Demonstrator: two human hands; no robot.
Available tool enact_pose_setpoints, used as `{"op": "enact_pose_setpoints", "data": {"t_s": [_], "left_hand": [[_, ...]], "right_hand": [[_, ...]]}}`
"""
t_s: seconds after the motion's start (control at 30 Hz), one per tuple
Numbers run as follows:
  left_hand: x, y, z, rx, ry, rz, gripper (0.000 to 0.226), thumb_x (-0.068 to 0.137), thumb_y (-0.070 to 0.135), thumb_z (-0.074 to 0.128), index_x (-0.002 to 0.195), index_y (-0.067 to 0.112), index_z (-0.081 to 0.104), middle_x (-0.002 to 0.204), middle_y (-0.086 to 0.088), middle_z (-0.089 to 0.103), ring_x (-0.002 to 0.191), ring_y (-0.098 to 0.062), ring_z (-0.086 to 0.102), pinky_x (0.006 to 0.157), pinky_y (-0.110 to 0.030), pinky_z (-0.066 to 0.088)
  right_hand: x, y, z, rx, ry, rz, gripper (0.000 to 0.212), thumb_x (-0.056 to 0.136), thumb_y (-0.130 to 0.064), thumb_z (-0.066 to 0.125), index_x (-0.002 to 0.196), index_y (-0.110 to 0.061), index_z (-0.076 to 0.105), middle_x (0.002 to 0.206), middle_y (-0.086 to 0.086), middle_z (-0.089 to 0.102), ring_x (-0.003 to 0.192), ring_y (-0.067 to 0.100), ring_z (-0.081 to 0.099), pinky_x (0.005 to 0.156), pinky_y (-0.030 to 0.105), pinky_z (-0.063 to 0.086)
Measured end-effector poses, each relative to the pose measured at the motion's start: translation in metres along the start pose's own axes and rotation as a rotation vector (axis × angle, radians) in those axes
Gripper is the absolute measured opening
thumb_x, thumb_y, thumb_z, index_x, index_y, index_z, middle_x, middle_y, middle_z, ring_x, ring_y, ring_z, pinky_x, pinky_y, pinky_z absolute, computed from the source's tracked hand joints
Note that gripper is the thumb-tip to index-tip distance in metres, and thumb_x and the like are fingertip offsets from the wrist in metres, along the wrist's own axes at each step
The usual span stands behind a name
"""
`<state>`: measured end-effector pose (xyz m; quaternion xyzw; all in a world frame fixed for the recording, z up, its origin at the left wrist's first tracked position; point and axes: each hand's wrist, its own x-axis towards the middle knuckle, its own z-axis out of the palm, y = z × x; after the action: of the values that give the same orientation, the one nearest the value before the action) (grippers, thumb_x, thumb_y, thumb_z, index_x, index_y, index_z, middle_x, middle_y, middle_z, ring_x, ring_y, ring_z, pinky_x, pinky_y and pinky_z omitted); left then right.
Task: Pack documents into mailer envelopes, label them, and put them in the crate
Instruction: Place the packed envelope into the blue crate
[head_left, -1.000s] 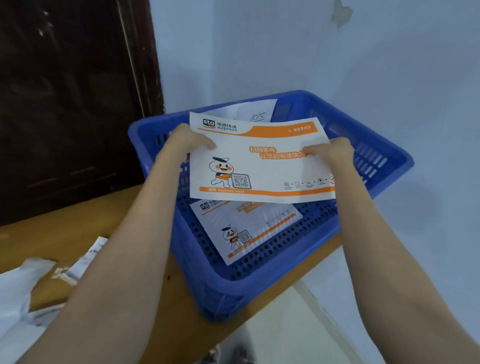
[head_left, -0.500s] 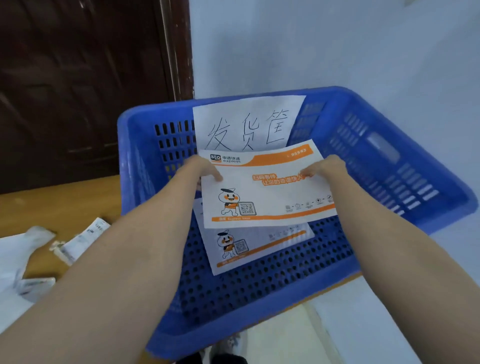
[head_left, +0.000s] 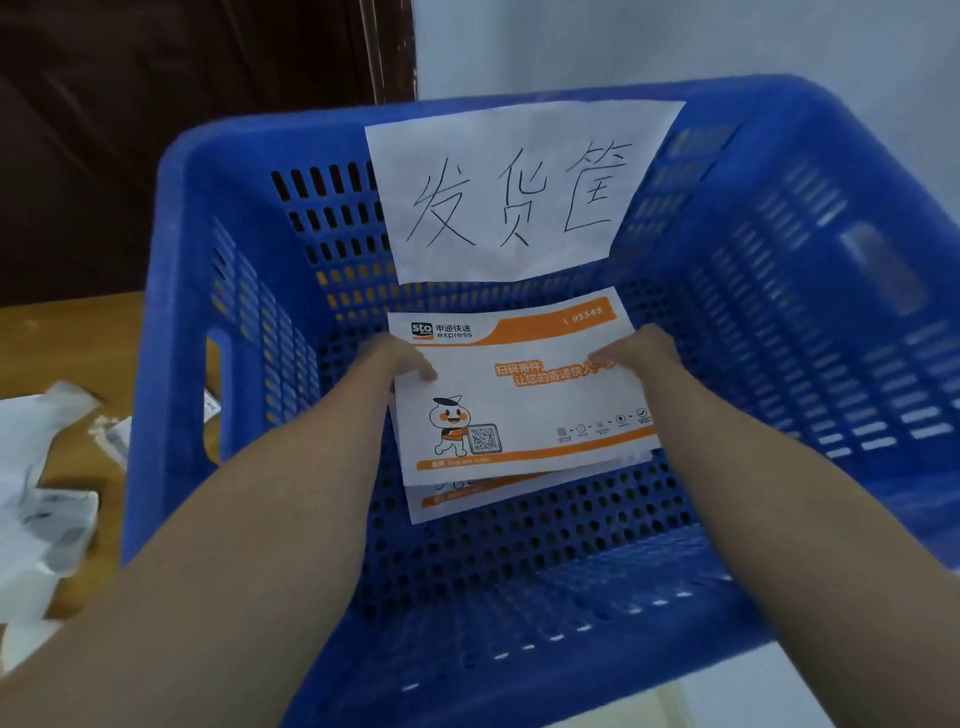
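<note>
Against the far wall of the blue crate, a mailer envelope is grasped at both side edges by the left hand and right hand, over a second envelope.

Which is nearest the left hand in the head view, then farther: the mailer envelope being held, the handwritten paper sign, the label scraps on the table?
1. Mailer envelope: gripped by the left hand.
2. Handwritten paper sign: on the crate's far wall.
3. Label scraps: outside the crate, far left.
</note>
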<state>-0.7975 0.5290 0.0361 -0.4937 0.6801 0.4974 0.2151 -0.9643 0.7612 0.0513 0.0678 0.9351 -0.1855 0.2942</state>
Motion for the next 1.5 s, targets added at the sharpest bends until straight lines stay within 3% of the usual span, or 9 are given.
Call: {"op": "enact_pose_setpoints", "data": {"t_s": [0.17, 0.67, 0.87, 0.97, 1.1, 1.2, 1.3, 1.4, 1.5], "left_hand": [[0.012, -0.012, 0.015, -0.011, -0.026, -0.061, 0.051, 0.070, 0.006, 0.082, 0.115, 0.001, 0.059, 0.115, -0.020, 0.065, 0.101, -0.035, 0.065, 0.086, -0.052, 0.054], [0.024, -0.030, 0.036, 0.165, 0.072, -0.049, 0.060, 0.071, 0.020, 0.083, 0.120, -0.003, 0.056, 0.123, -0.020, 0.059, 0.107, -0.033, 0.062, 0.088, -0.042, 0.055], [0.016, -0.027, 0.032, 0.416, -0.007, -0.140, 0.086, 0.083, 0.052, 0.067, 0.143, 0.002, 0.032, 0.141, -0.018, 0.042, 0.125, -0.033, 0.049, 0.101, -0.039, 0.046], [0.011, -0.024, 0.031, 0.427, -0.060, -0.195, 0.071, 0.091, 0.044, 0.060, 0.142, 0.001, 0.034, 0.139, -0.018, 0.044, 0.125, -0.032, 0.048, 0.103, -0.039, 0.044], [-0.003, -0.015, 0.028, 0.470, -0.055, -0.205, 0.046, 0.098, 0.029, 0.046, 0.133, -0.001, 0.043, 0.127, -0.018, 0.054, 0.116, -0.031, 0.056, 0.100, -0.040, 0.047], [-0.012, -0.005, 0.026, 0.482, -0.035, -0.155, 0.039, 0.101, 0.029, 0.037, 0.125, 0.002, 0.049, 0.113, -0.015, 0.059, 0.107, -0.028, 0.058, 0.095, -0.033, 0.047], [-0.027, 0.008, 0.020, 0.466, -0.007, -0.103, 0.033, 0.102, 0.032, 0.037, 0.103, 0.003, 0.054, 0.087, -0.012, 0.057, 0.088, -0.025, 0.059, 0.081, -0.031, 0.048], [-0.046, 0.021, 0.009, 0.476, -0.008, -0.069, 0.040, 0.103, 0.032, 0.034, 0.097, -0.001, 0.055, 0.074, -0.012, 0.055, 0.069, -0.024, 0.056, 0.069, -0.031, 0.050], [-0.064, 0.033, -0.005, 0.449, 0.011, -0.008, 0.045, 0.104, 0.031, 0.032, 0.119, -0.004, 0.056, 0.081, -0.015, 0.064, 0.076, -0.027, 0.063, 0.079, -0.036, 0.055]], "right_hand": [[0.015, 0.003, 0.015, -0.053, 0.003, 0.019, 0.094, 0.067, -0.033, 0.085, 0.140, -0.003, 0.034, 0.134, 0.015, 0.049, 0.117, 0.030, 0.054, 0.085, 0.041, 0.053], [0.028, 0.012, 0.039, -0.067, 0.009, 0.064, 0.107, 0.071, -0.032, 0.083, 0.147, -0.002, 0.014, 0.147, 0.018, 0.032, 0.130, 0.032, 0.042, 0.093, 0.043, 0.047], [0.027, 0.016, 0.043, -0.207, 0.005, 0.093, 0.108, 0.071, -0.041, 0.080, 0.148, -0.003, 0.015, 0.149, 0.017, 0.028, 0.136, 0.031, 0.032, 0.101, 0.043, 0.040], [0.022, 0.013, 0.043, -0.250, 0.022, 0.103, 0.101, 0.076, -0.039, 0.078, 0.147, -0.002, 0.016, 0.149, 0.016, 0.026, 0.136, 0.029, 0.030, 0.103, 0.042, 0.037], [0.009, -0.005, 0.038, -0.241, 0.085, 0.037, 0.062, 0.089, -0.027, 0.059, 0.141, -0.003, 0.034, 0.144, 0.016, 0.035, 0.131, 0.029, 0.037, 0.107, 0.040, 0.035], [-0.009, -0.033, 0.037, -0.095, 0.048, -0.080, 0.027, 0.092, -0.019, 0.049, 0.112, -0.002, 0.058, 0.120, 0.013, 0.055, 0.108, 0.028, 0.055, 0.092, 0.035, 0.048], [-0.037, -0.061, 0.038, -0.001, -0.007, -0.208, 0.024, 0.093, -0.014, 0.046, 0.069, -0.008, 0.043, 0.076, 0.006, 0.049, 0.064, 0.020, 0.048, 0.054, 0.028, 0.039], [-0.068, -0.083, 0.029, 0.016, -0.052, -0.309, 0.027, 0.092, -0.011, 0.044, 0.066, -0.010, 0.038, 0.067, 0.004, 0.042, 0.055, 0.016, 0.039, 0.045, 0.026, 0.028], [-0.100, -0.099, 0.011, -0.002, -0.120, -0.391, 0.025, 0.093, -0.010, 0.042, 0.069, -0.005, 0.042, 0.070, 0.006, 0.045, 0.057, 0.018, 0.043, 0.045, 0.026, 0.030]]}}
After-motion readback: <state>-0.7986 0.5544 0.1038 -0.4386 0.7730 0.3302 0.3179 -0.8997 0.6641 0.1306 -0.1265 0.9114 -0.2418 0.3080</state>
